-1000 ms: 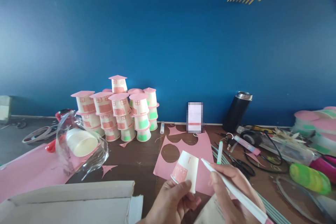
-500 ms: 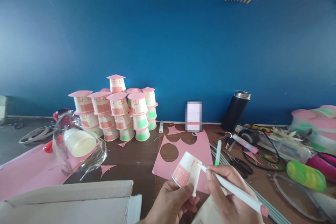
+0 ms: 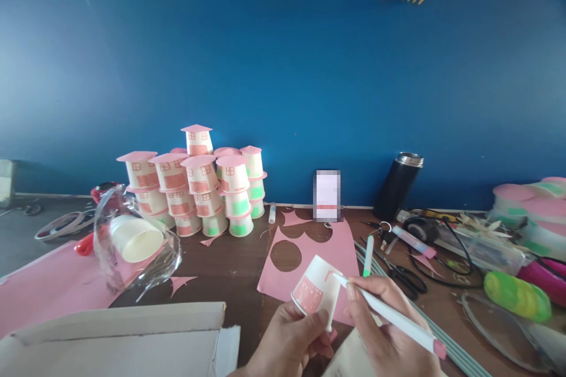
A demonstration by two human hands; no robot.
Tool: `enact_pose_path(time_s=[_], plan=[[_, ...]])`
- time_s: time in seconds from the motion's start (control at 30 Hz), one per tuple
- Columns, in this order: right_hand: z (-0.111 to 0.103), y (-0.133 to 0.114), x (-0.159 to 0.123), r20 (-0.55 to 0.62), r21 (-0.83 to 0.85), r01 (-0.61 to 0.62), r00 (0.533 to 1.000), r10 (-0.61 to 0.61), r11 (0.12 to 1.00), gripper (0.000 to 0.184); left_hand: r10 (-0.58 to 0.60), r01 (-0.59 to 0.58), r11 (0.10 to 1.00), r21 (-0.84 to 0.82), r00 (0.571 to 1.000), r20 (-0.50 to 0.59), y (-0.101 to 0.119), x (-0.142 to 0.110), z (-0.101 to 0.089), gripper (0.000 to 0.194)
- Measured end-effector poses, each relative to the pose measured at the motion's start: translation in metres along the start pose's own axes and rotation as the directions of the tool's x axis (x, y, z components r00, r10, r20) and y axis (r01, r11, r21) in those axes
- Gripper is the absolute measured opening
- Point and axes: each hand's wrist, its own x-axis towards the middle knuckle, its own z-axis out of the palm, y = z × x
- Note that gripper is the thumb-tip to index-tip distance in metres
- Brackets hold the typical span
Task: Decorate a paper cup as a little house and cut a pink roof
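White paper cup (image 3: 318, 270) inspected: we have its rim end clamped in our left hand (image 3: 285, 339), tilted above the worktop (image 3: 221, 274), seemingly to steady its wall for the marker (image 3: 398, 316). We find the marker pinched in our right hand (image 3: 382, 336), fingers near its tip, presumably for control, beside a short pink line. Beyond, we note cut pink paper (image 3: 342, 247) and stacked cups (image 3: 201, 174), rims down, likely for stability

Pale glare washes the blue panel (image 3: 283, 88) at left; edges stretched, far right softly blurred
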Motion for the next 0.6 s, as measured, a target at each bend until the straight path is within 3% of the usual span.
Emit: enact_pose_path(time_s=[0.6], plan=[[0.0006, 0.0028, -0.0013, 0.019, -0.037, 0.023, 1.000, -0.022, 0.999, 0.008, -0.006, 0.006, 1.000, 0.016, 1.000, 0.001, 0.0068, -0.0041, 0.0039, 0.040]])
